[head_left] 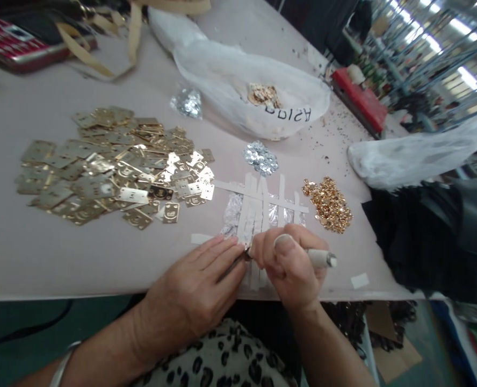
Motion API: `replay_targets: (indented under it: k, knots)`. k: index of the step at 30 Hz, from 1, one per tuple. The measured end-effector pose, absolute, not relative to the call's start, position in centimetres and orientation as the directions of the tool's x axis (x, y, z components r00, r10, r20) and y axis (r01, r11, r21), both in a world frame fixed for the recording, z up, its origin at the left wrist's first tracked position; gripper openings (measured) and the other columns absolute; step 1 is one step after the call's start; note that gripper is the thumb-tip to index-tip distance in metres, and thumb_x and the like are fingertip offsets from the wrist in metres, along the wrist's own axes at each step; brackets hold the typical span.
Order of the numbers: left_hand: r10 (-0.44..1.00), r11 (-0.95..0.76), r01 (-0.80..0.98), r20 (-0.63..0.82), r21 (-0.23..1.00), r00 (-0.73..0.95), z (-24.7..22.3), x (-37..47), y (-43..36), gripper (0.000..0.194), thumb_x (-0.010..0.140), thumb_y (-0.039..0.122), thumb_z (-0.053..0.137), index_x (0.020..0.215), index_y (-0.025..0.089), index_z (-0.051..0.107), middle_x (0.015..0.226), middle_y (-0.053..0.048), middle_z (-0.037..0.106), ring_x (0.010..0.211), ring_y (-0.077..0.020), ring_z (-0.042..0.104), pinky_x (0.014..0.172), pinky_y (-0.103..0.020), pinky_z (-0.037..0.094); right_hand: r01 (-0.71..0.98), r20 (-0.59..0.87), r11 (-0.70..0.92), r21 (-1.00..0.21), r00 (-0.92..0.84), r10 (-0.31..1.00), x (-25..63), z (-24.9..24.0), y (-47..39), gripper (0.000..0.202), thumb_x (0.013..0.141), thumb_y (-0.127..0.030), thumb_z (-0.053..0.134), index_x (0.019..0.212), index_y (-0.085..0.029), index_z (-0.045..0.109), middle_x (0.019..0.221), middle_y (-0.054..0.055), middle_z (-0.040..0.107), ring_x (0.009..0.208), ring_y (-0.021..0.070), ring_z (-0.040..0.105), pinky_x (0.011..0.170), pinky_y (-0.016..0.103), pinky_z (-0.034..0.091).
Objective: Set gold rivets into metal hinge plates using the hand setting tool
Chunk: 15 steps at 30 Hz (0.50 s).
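Observation:
My right hand (pixel 293 263) is closed around a white pen-like tool (pixel 321 258), its back end sticking out to the right and its tip hidden by my fingers. Close beside it, my left hand (pixel 206 279) has its fingers together, pinching a small dark piece (pixel 233 264) that is mostly covered, so its kind is unclear. Both hands meet at the near end of white tape strips (pixel 252 209) stuck crosswise over clear plastic on the table. Past the strips lies a small heap of silver discs (pixel 260 157); gold rivet-like studs (pixel 329 207) are piled to the right.
A big pile of gold metal plates (pixel 113 166) covers the left of the table (pixel 101 263). Behind are a white plastic bag (pixel 238 80), a small bag of silver parts (pixel 187 102) and a red-buttoned device (pixel 21 40). Black material (pixel 419 236) lies at the right edge.

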<state>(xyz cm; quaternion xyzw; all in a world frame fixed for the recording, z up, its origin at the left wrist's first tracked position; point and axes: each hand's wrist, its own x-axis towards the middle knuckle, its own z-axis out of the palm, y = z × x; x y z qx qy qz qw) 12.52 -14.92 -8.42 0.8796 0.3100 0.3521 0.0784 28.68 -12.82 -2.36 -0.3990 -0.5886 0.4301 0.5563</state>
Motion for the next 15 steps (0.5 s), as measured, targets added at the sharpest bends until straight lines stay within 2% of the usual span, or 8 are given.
replay_targets:
  k: [5,8,11,13,15]
  knots:
    - [0.610,-0.787,0.498,0.575,0.364,0.545,-8.2,12.5,-15.0,0.018,0.092,0.012,0.056,0.105,0.008,0.068,0.120,-0.016,0.068,0.116,-0.0287,0.064,0.107,-0.046,0.053,-0.038,0.331,0.335,-0.942,0.086,0.940,28.9,-1.7,-13.1,0.043,0.092,-0.035,0.061,0.059,-0.025,0.036,0.049,-0.008,0.034,0.042,0.0088,0.032,0.043,0.028,0.034]
    - [0.626,-0.778,0.476,0.561,0.410,0.542,-8.3,12.5,-15.2,0.015,0.091,0.011,0.057,0.103,0.008,0.067,0.120,-0.017,0.067,0.117,-0.0278,0.062,0.110,-0.046,0.050,-0.016,0.278,0.279,-0.960,0.056,0.959,28.4,-3.0,-12.8,0.045,0.091,-0.037,0.062,0.058,-0.025,0.035,0.048,-0.009,0.033,0.041,0.0082,0.031,0.041,0.027,0.033]
    - [0.676,-0.736,0.473,0.556,0.484,0.483,-8.2,12.3,-15.1,0.011,0.092,0.009,0.055,0.100,0.010,0.064,0.117,-0.015,0.067,0.111,-0.0232,0.063,0.105,-0.040,0.053,-0.026,0.233,0.233,-0.972,0.035,0.972,28.5,-4.0,-12.3,0.045,0.091,-0.036,0.063,0.057,-0.025,0.036,0.046,-0.009,0.033,0.040,0.0077,0.033,0.040,0.025,0.033]
    - [0.674,-0.738,0.473,0.553,0.481,0.489,-7.9,12.2,-14.7,0.017,0.094,0.007,0.049,0.106,0.010,0.062,0.119,-0.014,0.067,0.112,-0.0222,0.063,0.103,-0.039,0.054,-0.101,0.254,0.259,-0.961,0.061,0.965,28.9,-3.7,-12.2,0.045,0.092,-0.032,0.061,0.056,-0.024,0.036,0.045,-0.010,0.032,0.038,0.0070,0.032,0.039,0.024,0.031]
    - [0.624,-0.781,0.455,0.532,0.428,0.572,-7.5,12.2,-13.9,0.027,0.096,0.005,0.042,0.116,0.011,0.059,0.126,-0.013,0.065,0.121,-0.0243,0.059,0.105,-0.043,0.051,-0.209,0.275,0.289,-0.934,0.092,0.957,29.6,-2.9,-12.4,0.045,0.093,-0.027,0.058,0.056,-0.023,0.034,0.045,-0.010,0.030,0.037,0.0061,0.030,0.038,0.023,0.029]
